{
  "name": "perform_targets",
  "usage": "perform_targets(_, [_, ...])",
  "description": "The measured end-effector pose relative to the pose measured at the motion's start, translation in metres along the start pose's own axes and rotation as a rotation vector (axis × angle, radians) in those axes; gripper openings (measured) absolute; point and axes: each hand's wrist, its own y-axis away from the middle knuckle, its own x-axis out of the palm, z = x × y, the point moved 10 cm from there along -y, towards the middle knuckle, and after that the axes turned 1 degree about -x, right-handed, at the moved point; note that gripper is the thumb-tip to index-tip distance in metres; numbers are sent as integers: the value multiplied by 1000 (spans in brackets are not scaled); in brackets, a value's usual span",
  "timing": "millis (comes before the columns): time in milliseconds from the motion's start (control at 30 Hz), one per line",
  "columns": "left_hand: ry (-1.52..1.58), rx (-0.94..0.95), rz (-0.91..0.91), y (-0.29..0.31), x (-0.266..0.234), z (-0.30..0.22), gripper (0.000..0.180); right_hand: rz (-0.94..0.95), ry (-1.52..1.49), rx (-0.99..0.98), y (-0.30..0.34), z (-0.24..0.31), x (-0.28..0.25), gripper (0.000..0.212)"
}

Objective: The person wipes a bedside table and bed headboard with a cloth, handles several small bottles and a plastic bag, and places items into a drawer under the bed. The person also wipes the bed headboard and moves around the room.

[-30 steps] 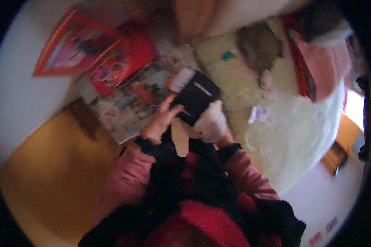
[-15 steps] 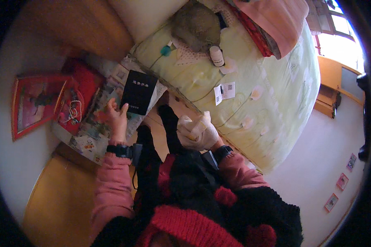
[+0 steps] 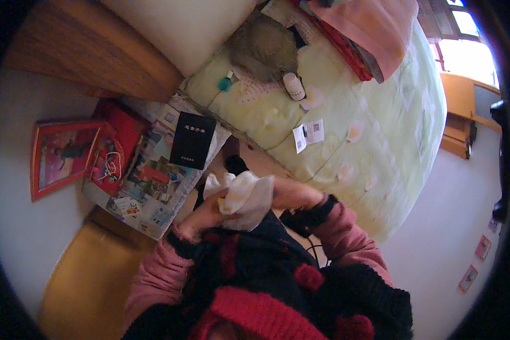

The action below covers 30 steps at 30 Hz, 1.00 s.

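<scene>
In front of my body I hold a white cloth (image 3: 249, 198) between both hands, loosely bunched. My left hand (image 3: 205, 216) grips its left edge, fingers partly covered by the fabric. At the opposite side my right hand (image 3: 293, 194) closes on the cloth, its fingers mostly hidden and slightly blurred. A black booklet (image 3: 191, 150) lies flat on the small bedside table (image 3: 167, 212) beyond my left hand. Neither hand touches the booklet.
A red-framed picture (image 3: 65, 156) stands beside a red box (image 3: 122, 127) with a bead necklace (image 3: 113, 164). On the bed (image 3: 255, 122) are a white bottle (image 3: 294, 86), a folded paper (image 3: 317, 131), a grey-brown cap-like bundle (image 3: 264, 48), a teal-and-white item (image 3: 225, 83) and pink bedding (image 3: 374, 34).
My left hand has left the booklet and come toward my body to take hold of the cloth. The cloth, bunched in my right hand before, is now spread between both hands.
</scene>
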Motion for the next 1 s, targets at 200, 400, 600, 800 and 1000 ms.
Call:
perform_targets(200, [486, -118, -198, 23, -32, 16, 51, -732, 326, 424, 13, -71, -205, 30])
perform_targets(400, [512, -191, -290, 48, -39, 4, 46, -850, 1218, 411, -39, -77, -264, 58])
perform_targets(600, [687, -52, -450, 60, -47, -9, 62, -946, 1067, 394, -31, -55, -275, 44])
perform_targets(800, [365, 295, -474, 69, -48, -30, 74, -455, -112, 127, -34, 3, -126, 36])
perform_targets(1000, [371, 334, -376, 131, -33, -24, 77, 8, 451, -125, -55, 91, 120, 47])
